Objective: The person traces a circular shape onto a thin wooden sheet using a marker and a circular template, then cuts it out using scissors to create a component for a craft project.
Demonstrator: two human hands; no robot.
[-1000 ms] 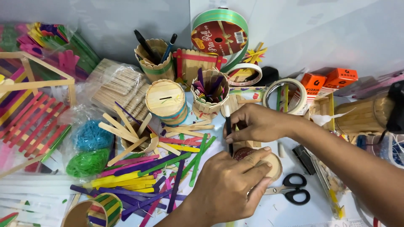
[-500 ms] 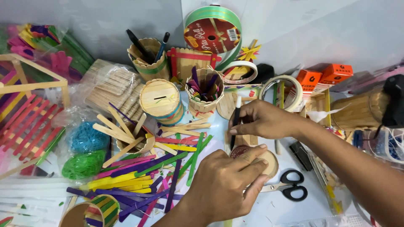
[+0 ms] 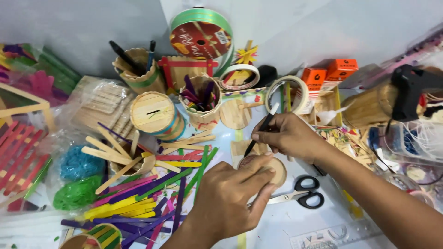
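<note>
Item 1: my left hand (image 3: 230, 198), entering from 6 o'clock, fingers curled and pressed down onto a round wooden disc (image 3: 276, 171) just right of the table's centre; thumb and forefinger pin the disc's near edge.

Item 2: my right hand (image 3: 288, 134), entering from 4 o'clock, fingers pinched narrow around a black pen (image 3: 262, 129). The pen slants, its white cap toward 1 o'clock, its tip down on the disc just beside my left fingertips.

Item 3: black-handled scissors (image 3: 300, 193), lying flat at 4 o'clock of the disc, just beside it, blades pointing toward my left hand.

Item 4: loose coloured craft sticks (image 3: 147, 193), purple, yellow, green and pink, heaped at 9 o'clock of my left hand.

Item 5: plain wooden sticks (image 3: 110, 157), scattered at 10 o'clock of that heap.

Item 6: round stick-built box with a slot in its lid (image 3: 154, 115), at 10 o'clock of the disc, well apart from it.

Item 7: stick-built cup holding purple sticks (image 3: 200, 99), at 12 o'clock of my left hand, just beside the slotted box.

Item 8: second cup with pens (image 3: 136, 74), at 11 o'clock, behind the slotted box.

Item 9: green ribbon spool (image 3: 203, 37), upright against the wall at 12 o'clock.

Item 10: tape roll (image 3: 288, 92), at 12 o'clock of my right hand, near it.

Item 11: two orange boxes (image 3: 330, 74), at 1 o'clock.

Item 12: blue and green shredded filler (image 3: 76, 180), bagged, at 9 o'clock.
</note>
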